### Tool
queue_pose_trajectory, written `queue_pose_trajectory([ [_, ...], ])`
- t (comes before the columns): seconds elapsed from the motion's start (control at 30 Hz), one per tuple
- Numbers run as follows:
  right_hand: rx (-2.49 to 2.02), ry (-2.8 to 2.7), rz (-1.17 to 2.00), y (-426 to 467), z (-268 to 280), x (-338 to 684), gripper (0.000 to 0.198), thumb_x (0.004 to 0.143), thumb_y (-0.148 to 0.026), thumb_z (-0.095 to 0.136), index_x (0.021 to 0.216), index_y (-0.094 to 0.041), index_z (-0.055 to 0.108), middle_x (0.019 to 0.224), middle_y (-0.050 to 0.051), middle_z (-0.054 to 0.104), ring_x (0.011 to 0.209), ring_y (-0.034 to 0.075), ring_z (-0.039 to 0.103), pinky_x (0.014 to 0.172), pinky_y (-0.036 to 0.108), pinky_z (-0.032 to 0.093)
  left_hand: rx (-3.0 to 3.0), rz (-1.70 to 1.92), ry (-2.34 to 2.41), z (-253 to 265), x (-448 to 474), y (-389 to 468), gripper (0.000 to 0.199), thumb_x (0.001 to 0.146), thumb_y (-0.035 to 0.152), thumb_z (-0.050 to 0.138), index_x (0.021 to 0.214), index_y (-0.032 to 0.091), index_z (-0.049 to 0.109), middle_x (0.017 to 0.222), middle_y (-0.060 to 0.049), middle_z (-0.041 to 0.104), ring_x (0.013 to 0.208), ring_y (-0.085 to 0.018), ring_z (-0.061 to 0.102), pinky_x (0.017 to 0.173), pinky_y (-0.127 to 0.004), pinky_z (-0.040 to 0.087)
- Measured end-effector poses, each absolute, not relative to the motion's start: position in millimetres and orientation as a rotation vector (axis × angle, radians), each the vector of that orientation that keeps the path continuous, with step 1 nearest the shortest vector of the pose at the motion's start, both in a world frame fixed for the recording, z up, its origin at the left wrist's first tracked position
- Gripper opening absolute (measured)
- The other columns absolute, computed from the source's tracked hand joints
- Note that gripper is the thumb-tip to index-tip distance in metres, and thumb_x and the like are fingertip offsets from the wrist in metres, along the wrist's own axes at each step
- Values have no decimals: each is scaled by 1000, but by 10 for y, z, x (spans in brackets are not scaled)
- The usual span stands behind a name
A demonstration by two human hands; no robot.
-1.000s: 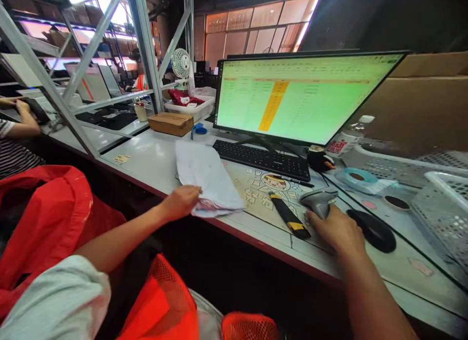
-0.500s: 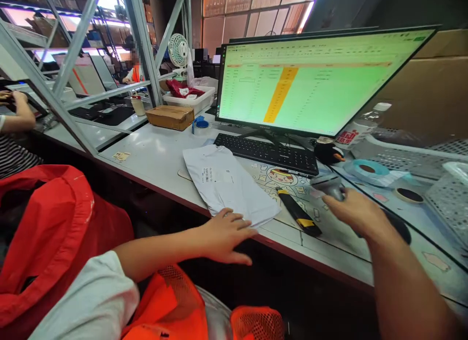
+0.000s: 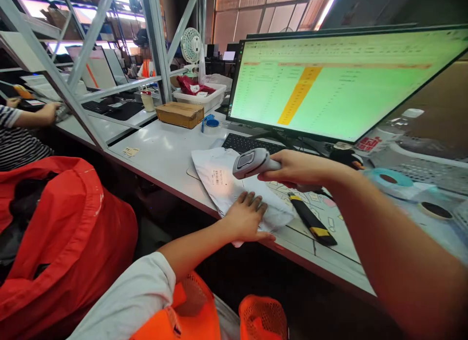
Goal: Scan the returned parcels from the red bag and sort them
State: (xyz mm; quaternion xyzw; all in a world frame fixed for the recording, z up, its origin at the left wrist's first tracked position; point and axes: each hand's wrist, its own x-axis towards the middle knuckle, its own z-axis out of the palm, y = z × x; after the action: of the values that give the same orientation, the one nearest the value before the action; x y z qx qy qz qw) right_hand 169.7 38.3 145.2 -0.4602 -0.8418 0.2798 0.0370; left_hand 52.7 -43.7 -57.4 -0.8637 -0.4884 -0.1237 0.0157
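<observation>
Fingers of the left hand [image 3: 246,217] are spread, resting flat on the white parcel [image 3: 227,199] without pinching it; those of the right hand [image 3: 292,168] are curled around the grip of a grey scanner [image 3: 252,163]. Under both sets of fingers runs the pale table [image 3: 157,145]. Beyond them stands the monitor [image 3: 329,81], and well to the left of the left fingers bulges a red bag [image 3: 73,198]. Directly beneath the left fingers lies the parcel, one near corner poking past the table edge. Farther off than the left fingertips sits the dark keyboard [image 3: 239,143], partly hidden. From the right fingers the scanner juts out over the parcel. Just right of the left fingers lies a black-and-yellow cutter [image 3: 312,220]. Smallest is the printed code [image 3: 218,178], beyond the left fingertips, a pinkish glow beside it.

To do this well, I'd keep the left fingers off the print and the wrapping smooth, while the right fingers aim the scanner's head squarely at the code, tilting slightly if the surface glares.
</observation>
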Motion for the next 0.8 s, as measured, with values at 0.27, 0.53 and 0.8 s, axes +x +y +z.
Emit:
queue_pose_trajectory([
  [0.27, -1614, -2547, 668, 625, 1035, 2079, 32, 89, -45, 63, 100, -16, 71, 68, 1, 63, 56, 15, 58, 52, 24, 42, -2939, -750, -1578, -440, 412, -449, 85, 90, 71, 63, 151, 14, 50, 159, -18, 48, 154, -37, 35, 128, -55, 23],
  [0.53, -2375, -1980, -15, 703, -103, 3615, 49, 98, -41, 43, 124, -5, 65, 112, 24, 73, 104, 36, 71, 83, 41, 54, -3097, -579, -1566, -292, -774, -289, 115, 63, 63, 91, 159, 24, 42, 170, -16, 26, 160, -39, 15, 128, -64, 15],
  [0.8, -2348, -1928, -224, 726, 273, 3307, 58, 102, -42, 38, 130, 1, 65, 128, 31, 65, 122, 43, 62, 102, 52, 48, -2824, -477, -1532, -689, -656, -593, 80, 83, 28, 75, 157, 26, 45, 165, -13, 40, 150, -36, 41, 122, -57, 37],
])
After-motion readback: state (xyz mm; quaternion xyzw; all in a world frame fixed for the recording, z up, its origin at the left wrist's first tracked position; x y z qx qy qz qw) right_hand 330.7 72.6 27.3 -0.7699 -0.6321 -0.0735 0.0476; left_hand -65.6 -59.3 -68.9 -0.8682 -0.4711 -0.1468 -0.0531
